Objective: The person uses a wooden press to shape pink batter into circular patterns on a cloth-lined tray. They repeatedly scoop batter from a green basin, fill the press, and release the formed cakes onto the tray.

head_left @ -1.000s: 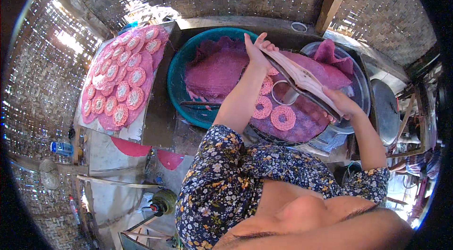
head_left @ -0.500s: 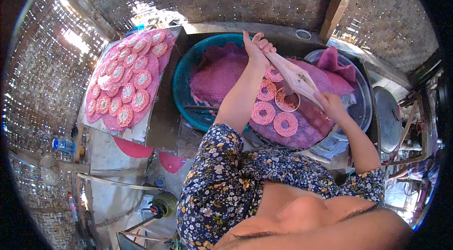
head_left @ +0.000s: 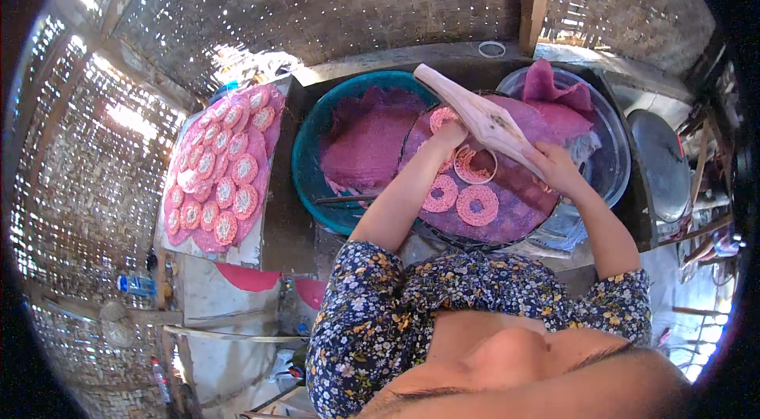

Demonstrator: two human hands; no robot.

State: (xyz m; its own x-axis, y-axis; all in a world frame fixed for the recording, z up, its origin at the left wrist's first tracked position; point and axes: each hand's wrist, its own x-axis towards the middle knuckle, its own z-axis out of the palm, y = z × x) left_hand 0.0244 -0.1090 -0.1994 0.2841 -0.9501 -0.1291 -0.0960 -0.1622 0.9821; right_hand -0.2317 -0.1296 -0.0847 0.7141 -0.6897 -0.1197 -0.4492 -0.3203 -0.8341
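Observation:
My right hand grips the near end of a flat pale wooden paddle, which slants up to the left. My left hand is low beside the paddle, among pink grainy rings; its fingers are hidden by the paddle. Under both hands lies a round surface covered in purple-pink cloth. Pink rings rest on it, near a thin white hoop with orange-pink grains inside.
To the left, a board bears a pink cloth with many pink-and-white round cakes. A teal basin holds pink material and a dark stick. A clear basin and a dark lid stand right. Woven walls surround the bench.
My left hand has let go of the paddle's far end and come down to the rings. My right hand still holds the paddle. The view has shifted slightly.

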